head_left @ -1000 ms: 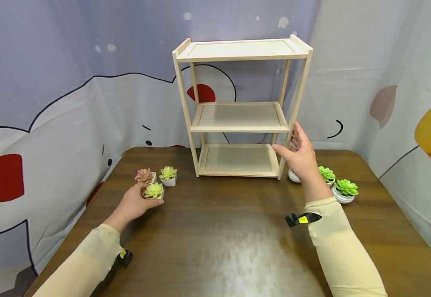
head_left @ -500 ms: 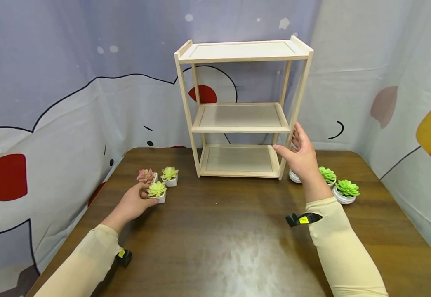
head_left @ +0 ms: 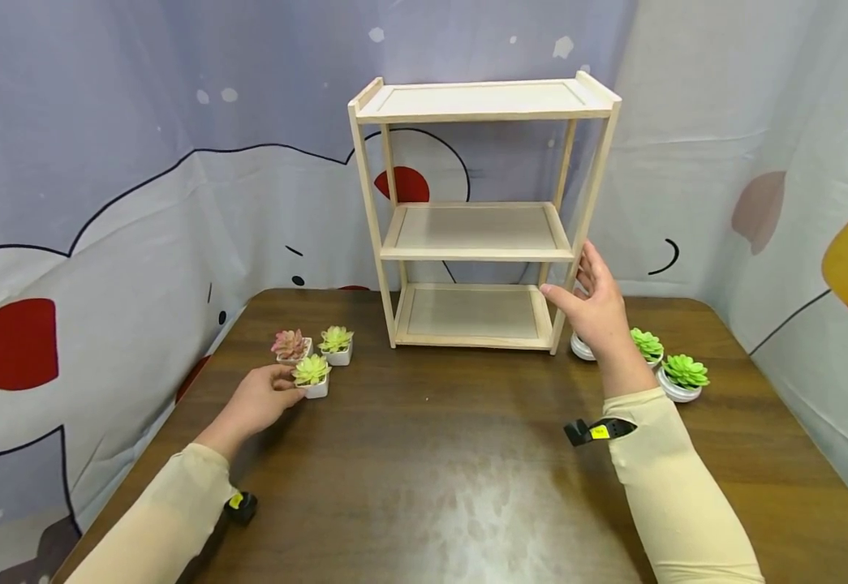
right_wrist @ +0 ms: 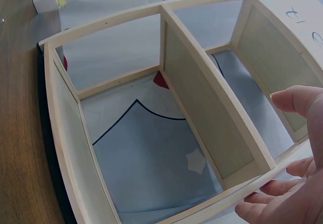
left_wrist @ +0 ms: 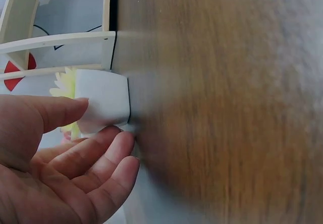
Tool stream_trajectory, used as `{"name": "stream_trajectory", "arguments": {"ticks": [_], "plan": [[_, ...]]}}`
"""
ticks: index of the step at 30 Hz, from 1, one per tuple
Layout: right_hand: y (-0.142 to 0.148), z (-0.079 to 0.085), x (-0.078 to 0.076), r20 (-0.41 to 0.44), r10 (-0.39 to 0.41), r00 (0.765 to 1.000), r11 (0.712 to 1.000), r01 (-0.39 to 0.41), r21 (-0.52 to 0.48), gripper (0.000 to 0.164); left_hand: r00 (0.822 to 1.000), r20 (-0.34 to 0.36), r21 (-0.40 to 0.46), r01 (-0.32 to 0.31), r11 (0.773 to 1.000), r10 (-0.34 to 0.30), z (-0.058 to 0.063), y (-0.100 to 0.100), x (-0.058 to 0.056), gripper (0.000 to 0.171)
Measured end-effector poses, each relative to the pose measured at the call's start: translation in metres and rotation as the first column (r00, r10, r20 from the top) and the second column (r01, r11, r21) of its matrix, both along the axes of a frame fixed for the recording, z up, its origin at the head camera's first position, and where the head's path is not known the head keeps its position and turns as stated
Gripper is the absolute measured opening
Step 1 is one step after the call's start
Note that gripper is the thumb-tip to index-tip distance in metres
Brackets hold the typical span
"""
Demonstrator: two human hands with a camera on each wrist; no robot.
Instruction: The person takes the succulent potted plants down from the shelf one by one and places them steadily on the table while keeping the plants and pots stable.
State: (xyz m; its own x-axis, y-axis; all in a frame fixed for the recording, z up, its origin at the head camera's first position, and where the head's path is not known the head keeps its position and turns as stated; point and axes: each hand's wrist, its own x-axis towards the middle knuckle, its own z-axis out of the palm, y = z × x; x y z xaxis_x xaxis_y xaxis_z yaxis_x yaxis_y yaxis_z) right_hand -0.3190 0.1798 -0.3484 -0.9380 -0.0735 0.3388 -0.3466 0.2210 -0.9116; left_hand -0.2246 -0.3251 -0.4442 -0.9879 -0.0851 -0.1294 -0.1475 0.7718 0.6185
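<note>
My left hand [head_left: 257,403] is at a small yellow-green potted succulent [head_left: 312,373] on the table's left side. In the left wrist view its thumb [left_wrist: 70,110] lies by the white square pot [left_wrist: 103,98], the other fingers loosely bent near its base; the grip is loose. Behind stand a pink succulent [head_left: 290,345] and another yellow-green succulent [head_left: 336,341]. Beside the right post of the pale wooden three-tier shelf [head_left: 478,229] is my right hand [head_left: 597,312], thumb apart from the fingers. Its fingertips [right_wrist: 270,187] lie along the shelf's outer side, seemingly touching it.
Right of the shelf, green succulents [head_left: 684,371] stand in round white pots, one partly hidden by my right hand. The brown wooden table [head_left: 424,454] reaches back to a printed curtain [head_left: 248,211] that hangs behind and at both sides.
My left hand has loosened from the front yellow-green succulent and drawn back slightly to the left; the pot stays near the other two. The right hand holds its place by the shelf.
</note>
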Motion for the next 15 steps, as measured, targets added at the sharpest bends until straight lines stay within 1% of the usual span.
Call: {"name": "stream_trajectory", "arguments": {"ticks": [5,7,9,11,13,15], "plan": [[0.002,0.0,-0.002,-0.008,0.0,1.0,1.0,0.0,-0.012,0.098,0.999,-0.031,0.002,0.037,0.999,-0.036,0.002,-0.001,0.002,0.059],[0.003,-0.001,-0.002,-0.012,-0.002,1.0,1.0,0.001,-0.014,0.097,0.998,-0.052,-0.027,0.034,0.999,-0.036,0.005,-0.003,0.004,0.054],[0.003,-0.002,-0.001,-0.012,-0.001,1.0,1.0,0.001,-0.013,0.097,0.996,-0.081,-0.065,0.02,0.998,-0.025,0.009,-0.006,0.007,0.048],[0.003,-0.001,-0.001,-0.008,-0.001,1.0,1.0,0.001,-0.009,0.097,0.992,-0.129,-0.106,-0.014,0.994,0.0,0.014,-0.009,0.01,0.042],[0.003,0.0,0.001,-0.001,-0.003,1.0,1.0,0.003,-0.004,0.096,0.981,-0.192,-0.134,-0.05,0.99,0.024,0.022,-0.013,0.012,0.037],[0.004,0.002,0.003,0.008,-0.004,1.0,1.0,0.004,-0.008,0.095,0.967,-0.249,-0.131,-0.083,0.988,0.048,0.032,-0.016,0.015,0.035]]}}
